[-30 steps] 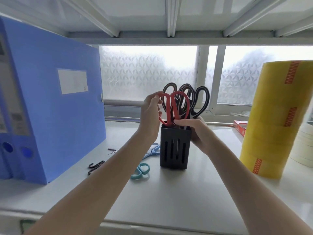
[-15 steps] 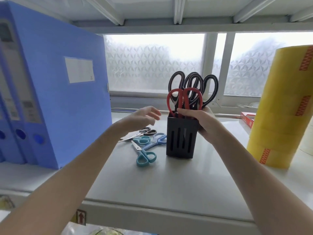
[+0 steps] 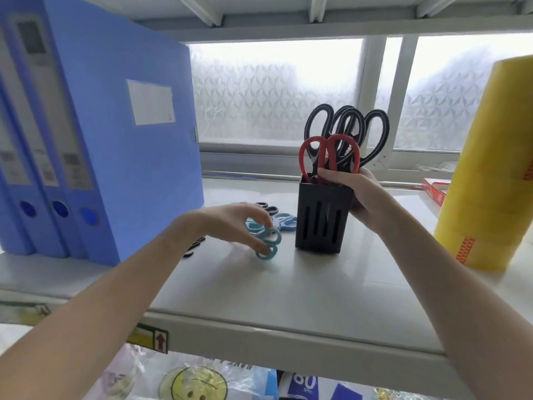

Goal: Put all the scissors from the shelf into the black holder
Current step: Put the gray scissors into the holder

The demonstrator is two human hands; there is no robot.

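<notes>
The black holder (image 3: 323,217) stands on the white shelf (image 3: 288,284), holding red-handled scissors (image 3: 328,154) and two black-handled scissors (image 3: 346,125) upright. My right hand (image 3: 357,194) grips the holder's rim and right side. My left hand (image 3: 233,223) reaches down left of the holder, fingertips closing on the handles of teal scissors (image 3: 268,243) lying on the shelf. Behind them lie blue-handled scissors (image 3: 285,220) and small dark-handled scissors (image 3: 266,208). Another black-handled pair (image 3: 193,246) pokes out beneath my left forearm.
Blue file boxes (image 3: 95,140) stand upright at the left. A tall stack of yellow tape rolls (image 3: 490,174) rises at the right, with a red box (image 3: 435,192) behind it. A frosted window runs along the back. Printed bags lie on the level below.
My left hand let go of the red scissors, now resting in the holder, and dropped down left onto the teal scissors. My right hand stayed on the holder. The view shifted downward.
</notes>
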